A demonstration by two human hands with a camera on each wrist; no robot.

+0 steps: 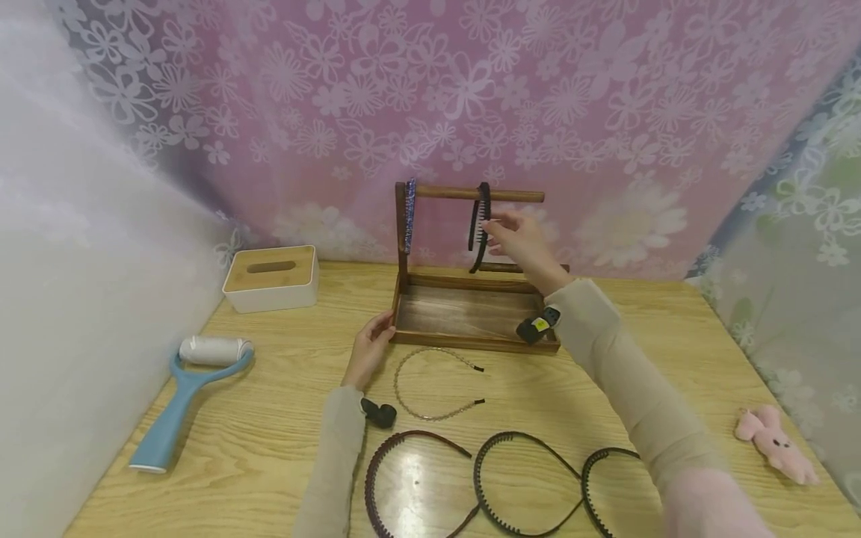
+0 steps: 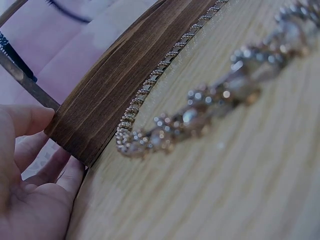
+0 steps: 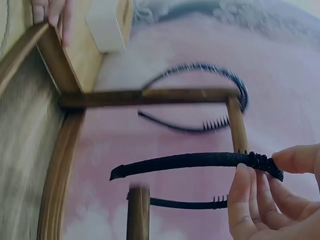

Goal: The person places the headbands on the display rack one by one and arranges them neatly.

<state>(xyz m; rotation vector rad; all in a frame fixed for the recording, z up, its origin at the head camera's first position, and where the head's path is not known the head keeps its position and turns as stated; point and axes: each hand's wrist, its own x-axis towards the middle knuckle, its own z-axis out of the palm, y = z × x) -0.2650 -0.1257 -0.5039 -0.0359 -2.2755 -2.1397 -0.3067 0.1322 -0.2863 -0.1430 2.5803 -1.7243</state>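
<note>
My right hand (image 1: 521,243) pinches a black toothed headband (image 1: 483,224), thumb on one side and fingers on the other, as the right wrist view shows. That headband hangs around the upper rod (image 1: 518,196) of a dark wooden stand (image 1: 464,340) with a tray base. A glittery blue headband (image 1: 409,217) hangs on the same rod, close to the upright. With fairly straight fingers, my left hand (image 1: 370,347) touches the tray's front left corner, seen close up in the left wrist view. A beaded headband (image 2: 160,137) lies on the table just in front of the tray.
Three toothed headbands lie along the near edge: a reddish-brown one (image 1: 370,486) and two black ones, the right one (image 1: 586,486) partly behind my sleeve. At left are a tissue box (image 1: 272,300) and a blue-handled lint roller (image 1: 168,426). A pink plush toy (image 1: 773,441) lies far right.
</note>
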